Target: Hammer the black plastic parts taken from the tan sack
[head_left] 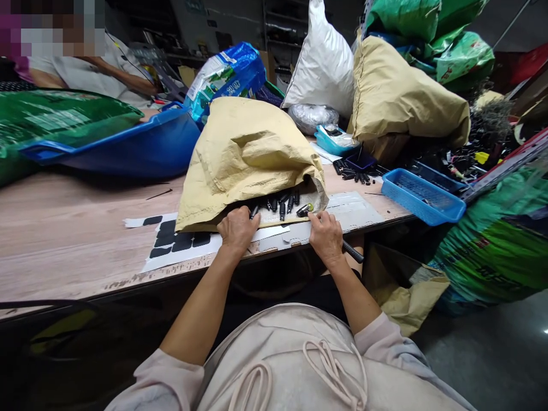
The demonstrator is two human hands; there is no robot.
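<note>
A tan paper sack [252, 151] lies on the table with its mouth facing me. Several small black parts [282, 210] rest on the white lining inside the opening, along with one piece with a yellow-green end [305, 209]. At the left end of the sack's lower lip, my left hand [238, 231] is closed on the edge, a black part close to its thumb. My right hand [325, 237] pinches the right end of the same lip. A black ribbed handle [353, 251] sticks out from beneath my right wrist; its other end is hidden.
Left of the sack are a blue basin [141, 142] and a sheet of black stickers [180, 242]. A flat grey cardboard piece [353, 211] lies under the right side. Further right stand a blue basket [422, 197] and another full tan sack [406, 94]. A person sits across the table.
</note>
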